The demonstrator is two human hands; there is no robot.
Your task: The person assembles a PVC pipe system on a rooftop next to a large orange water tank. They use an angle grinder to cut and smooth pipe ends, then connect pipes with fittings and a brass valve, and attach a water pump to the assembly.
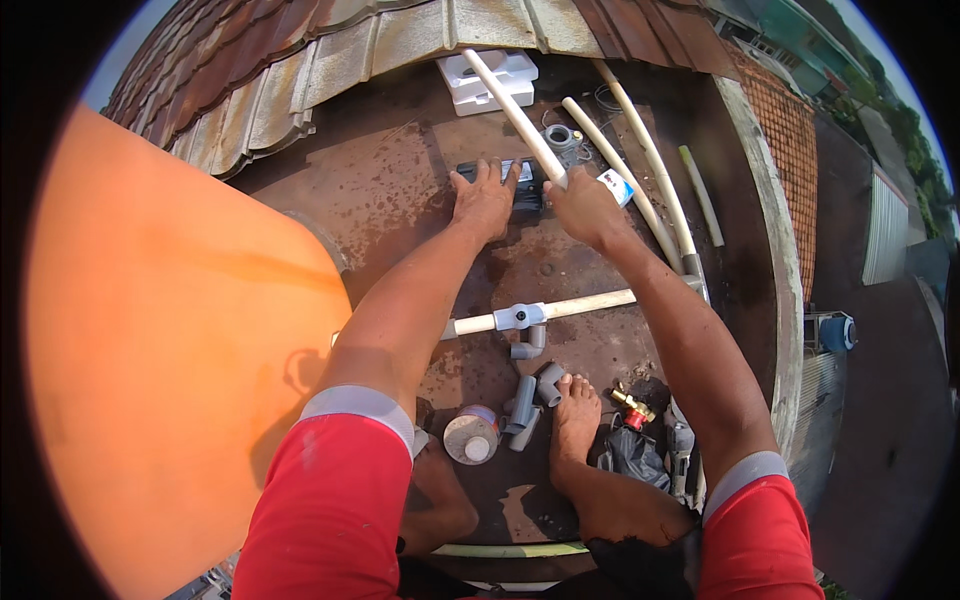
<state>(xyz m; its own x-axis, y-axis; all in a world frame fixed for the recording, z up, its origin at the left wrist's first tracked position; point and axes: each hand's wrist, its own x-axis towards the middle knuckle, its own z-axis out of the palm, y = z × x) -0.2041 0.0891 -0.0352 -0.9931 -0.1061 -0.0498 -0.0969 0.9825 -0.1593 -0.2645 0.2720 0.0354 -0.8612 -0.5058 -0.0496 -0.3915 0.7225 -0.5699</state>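
Observation:
My right hand (590, 208) is closed around the lower end of a white plastic pipe (515, 112), which slants up and away to the tiled roof edge. My left hand (485, 203) rests with spread fingers against a black boxy device (527, 198), perhaps a water pump. Just beyond it is a round grey fitting (558, 135). A small white and blue packet (616, 187) lies beside my right hand. Between my forearms runs a horizontal white pipe (590, 303) with a grey valve (520, 316) and an elbow hanging from it.
A large orange tank (190, 330) fills the left. White foam packaging (490, 85) lies under the roof edge, with loose pipes (645, 140) to the right. Near my feet are grey fittings (522, 403), a round can (470, 436) and a brass valve (632, 405). A low concrete wall (775, 230) bounds the right side.

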